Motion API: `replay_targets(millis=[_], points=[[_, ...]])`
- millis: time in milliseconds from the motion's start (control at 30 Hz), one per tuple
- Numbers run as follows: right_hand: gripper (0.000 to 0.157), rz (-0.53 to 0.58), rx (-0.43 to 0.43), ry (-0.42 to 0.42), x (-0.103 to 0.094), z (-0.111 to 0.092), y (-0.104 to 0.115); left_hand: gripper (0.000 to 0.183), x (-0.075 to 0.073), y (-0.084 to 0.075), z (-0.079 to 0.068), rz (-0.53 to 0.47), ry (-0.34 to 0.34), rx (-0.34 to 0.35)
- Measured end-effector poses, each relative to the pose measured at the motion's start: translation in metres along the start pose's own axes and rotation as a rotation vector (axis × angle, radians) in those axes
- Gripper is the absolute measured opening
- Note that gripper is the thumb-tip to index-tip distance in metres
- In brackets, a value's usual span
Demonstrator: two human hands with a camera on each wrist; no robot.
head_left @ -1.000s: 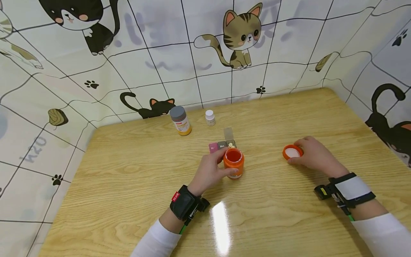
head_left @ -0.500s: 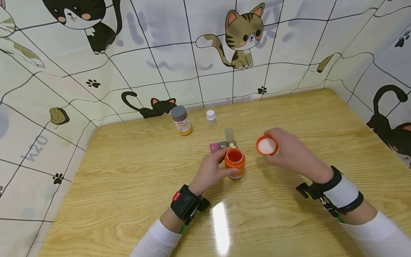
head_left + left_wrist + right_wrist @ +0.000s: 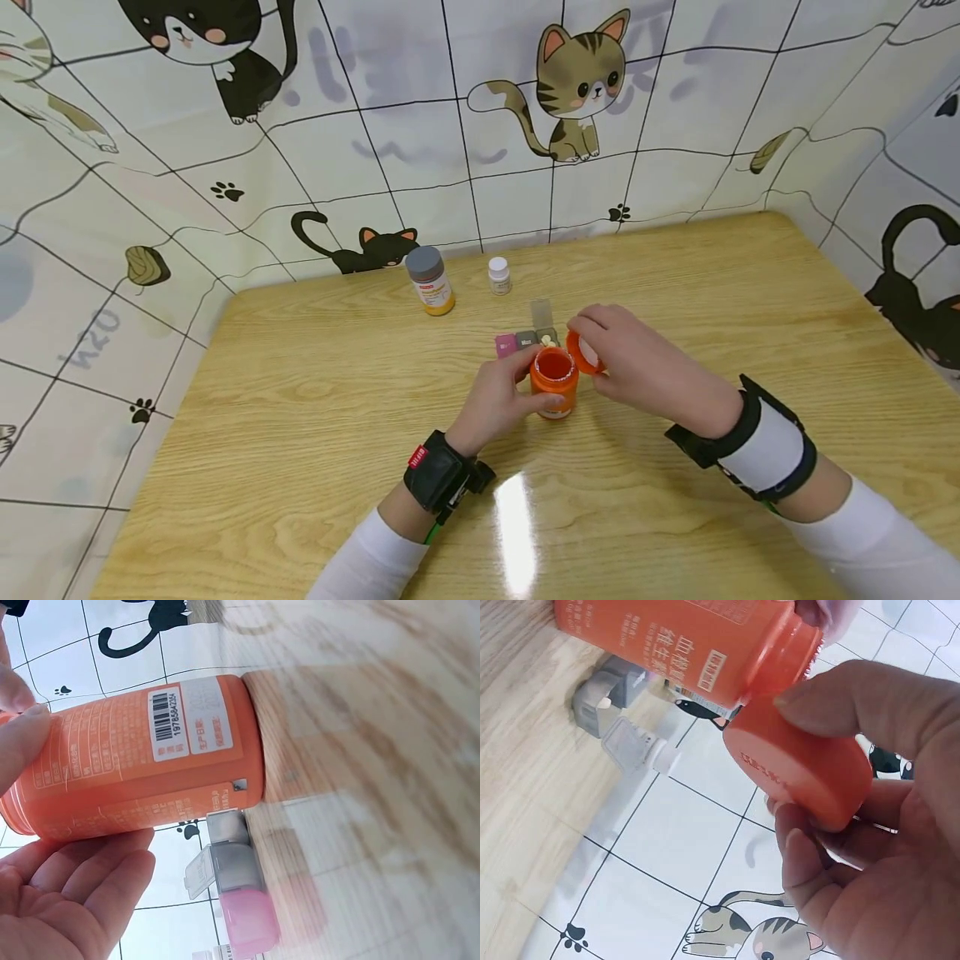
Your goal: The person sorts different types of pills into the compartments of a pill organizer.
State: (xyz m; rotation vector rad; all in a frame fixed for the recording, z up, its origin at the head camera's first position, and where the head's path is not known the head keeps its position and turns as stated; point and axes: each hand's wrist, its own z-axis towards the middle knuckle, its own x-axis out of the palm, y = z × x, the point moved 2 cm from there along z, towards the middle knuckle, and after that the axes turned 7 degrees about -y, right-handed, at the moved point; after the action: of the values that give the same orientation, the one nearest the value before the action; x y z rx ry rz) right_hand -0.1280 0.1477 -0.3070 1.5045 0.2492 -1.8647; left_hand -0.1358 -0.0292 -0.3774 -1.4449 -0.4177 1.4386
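An uncapped orange bottle (image 3: 553,387) stands upright on the table, its mouth facing up. My left hand (image 3: 497,402) grips it from the left, thumb in front and fingers behind. In the left wrist view the bottle (image 3: 142,754) shows a barcode label. My right hand (image 3: 637,358) pinches the orange cap (image 3: 799,761) by its edge, tilted, right beside the bottle's rim; its white liner faces the bottle. Behind the bottle lies a small pill box (image 3: 525,340) with pink and grey compartments. One grey compartment has its clear lid (image 3: 542,314) up and pale tablets inside.
Farther back on the wood table (image 3: 315,400) stand a grey-capped bottle (image 3: 431,282) with a yellow base and a small white bottle (image 3: 499,276). A white cat-print sheet (image 3: 420,200) rises behind the table and along both sides.
My right hand has brought the orange cap leftward from the right side of the table, up to the bottle's rim, turning it on edge. My left hand keeps its grip on the bottle.
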Motion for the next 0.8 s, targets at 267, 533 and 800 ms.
replay_targets(millis=[267,533,800], points=[[0.061,0.107,-0.060,0.051,0.004,0.010,0.007,0.053,-0.001,-0.001,0.000,0.004,0.000,0.031],[0.052,0.181,-0.049,0.091,0.013,0.015,0.005,0.040,-0.001,-0.001,0.000,0.005,-0.006,0.037],[0.049,0.221,-0.055,0.088,0.018,0.016,0.002,0.040,-0.001,0.001,0.000,0.001,-0.009,0.026]])
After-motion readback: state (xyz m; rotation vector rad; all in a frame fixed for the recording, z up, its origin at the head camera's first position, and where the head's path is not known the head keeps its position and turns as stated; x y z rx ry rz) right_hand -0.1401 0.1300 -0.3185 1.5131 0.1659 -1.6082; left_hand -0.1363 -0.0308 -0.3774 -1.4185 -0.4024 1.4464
